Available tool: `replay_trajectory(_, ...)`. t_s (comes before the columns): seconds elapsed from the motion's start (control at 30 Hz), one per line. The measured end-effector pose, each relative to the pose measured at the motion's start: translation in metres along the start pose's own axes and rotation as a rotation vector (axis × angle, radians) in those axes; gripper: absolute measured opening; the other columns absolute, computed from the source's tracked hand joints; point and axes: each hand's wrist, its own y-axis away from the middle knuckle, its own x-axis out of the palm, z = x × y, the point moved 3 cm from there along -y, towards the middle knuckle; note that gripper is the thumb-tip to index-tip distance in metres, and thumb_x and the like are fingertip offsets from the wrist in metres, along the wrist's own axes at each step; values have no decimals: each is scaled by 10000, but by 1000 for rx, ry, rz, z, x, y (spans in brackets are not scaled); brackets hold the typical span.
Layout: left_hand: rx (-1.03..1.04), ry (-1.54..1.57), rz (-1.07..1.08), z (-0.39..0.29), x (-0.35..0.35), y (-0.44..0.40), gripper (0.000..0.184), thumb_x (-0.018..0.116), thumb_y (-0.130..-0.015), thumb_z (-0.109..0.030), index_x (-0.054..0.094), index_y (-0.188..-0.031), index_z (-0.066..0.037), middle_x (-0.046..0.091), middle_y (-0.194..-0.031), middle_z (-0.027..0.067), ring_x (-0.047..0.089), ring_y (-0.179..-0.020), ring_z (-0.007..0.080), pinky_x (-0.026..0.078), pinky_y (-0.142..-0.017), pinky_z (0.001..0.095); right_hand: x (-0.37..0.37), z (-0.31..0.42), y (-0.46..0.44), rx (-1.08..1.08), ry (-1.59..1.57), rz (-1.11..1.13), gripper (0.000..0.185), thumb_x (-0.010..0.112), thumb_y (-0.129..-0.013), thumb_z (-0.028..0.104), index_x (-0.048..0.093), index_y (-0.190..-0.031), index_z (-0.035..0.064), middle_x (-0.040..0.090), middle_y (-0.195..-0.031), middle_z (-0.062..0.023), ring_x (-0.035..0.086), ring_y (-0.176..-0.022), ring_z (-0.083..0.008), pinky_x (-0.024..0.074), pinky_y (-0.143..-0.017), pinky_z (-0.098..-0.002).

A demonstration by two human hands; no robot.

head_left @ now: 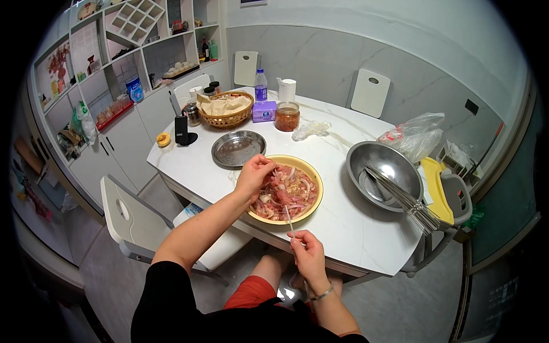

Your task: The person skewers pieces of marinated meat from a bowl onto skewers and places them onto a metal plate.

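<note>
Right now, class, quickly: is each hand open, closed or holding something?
Left hand: fingers curled at the raw meat; whether it grips a piece cannot be told.
Right hand: closed, holding a thin skewer.

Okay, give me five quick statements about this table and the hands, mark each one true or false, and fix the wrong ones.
1. The right hand holds a thin skewer. True.
2. The glass jar stands beside the purple tissue pack. True.
3. The left hand is gripping the glass jar. False: the left hand is at the raw meat in the yellow bowl.
4. The bundle of skewers lies in the wicker basket. False: the bundle of skewers rests in the metal bowl, sticking out over its rim.
5. The purple-capped bottle is upright. True.
</note>
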Motion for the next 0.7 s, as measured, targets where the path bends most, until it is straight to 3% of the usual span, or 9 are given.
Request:
replay_trajectory(0.07, 30, 43, -32, 0, 2, 1, 104, 555, -820, -41, 452, -826, -32, 606, -746, 108, 567, -544, 136, 467, -452, 210, 3, -2, -1, -10, -17, -3, 162, 505, -861, 86, 561, -989, 5, 508, -695, 11, 360, -415, -7, 277, -365, -151)
replay_trajectory(0.13, 34, 39, -42, 4, 0, -3, 109, 560, -819, -43, 451, -819, -35, 608, -746, 107, 572, -547, 137, 467, -447, 209, 4, -3, -1, -42, -2, -25, 156, 514, -857, 69, 564, -972, -24, 535, -730, 21, 417, -554, -7, 332, -480, -152)
replay_trajectory(0.27, 27, 14, -24, 3, -2, -5, 117, 566, -819, -46, 450, -804, -45, 610, -746, 102, 575, -544, 131, 475, -445, 208, 4, -2, -1, 9, 37, -16, 162, 514, -855, 64, 564, -974, -33, 541, -747, 9, 442, -607, -18, 352, -525, -151)
replay_trajectory(0.33, 24, 10, -17, 3, -2, -6, 120, 567, -818, -42, 449, -799, -45, 610, -746, 105, 573, -542, 129, 474, -444, 208, 4, -3, -3, -55, 49, 7, 164, 499, -864, 83, 555, -993, -2, 515, -713, 4, 372, -426, -10, 290, -370, -152)
replay_trajectory(0.7, 38, 16, 34, -1, -4, -5, 147, 546, -815, 6, 411, -774, -35, 604, -755, 156, 576, -568, 150, 476, -446, 213, 9, -4, -3, -23, -42, 10, 161, 493, -868, 74, 547, -991, -15, 507, -691, 3, 361, -420, -13, 273, -364, -156)
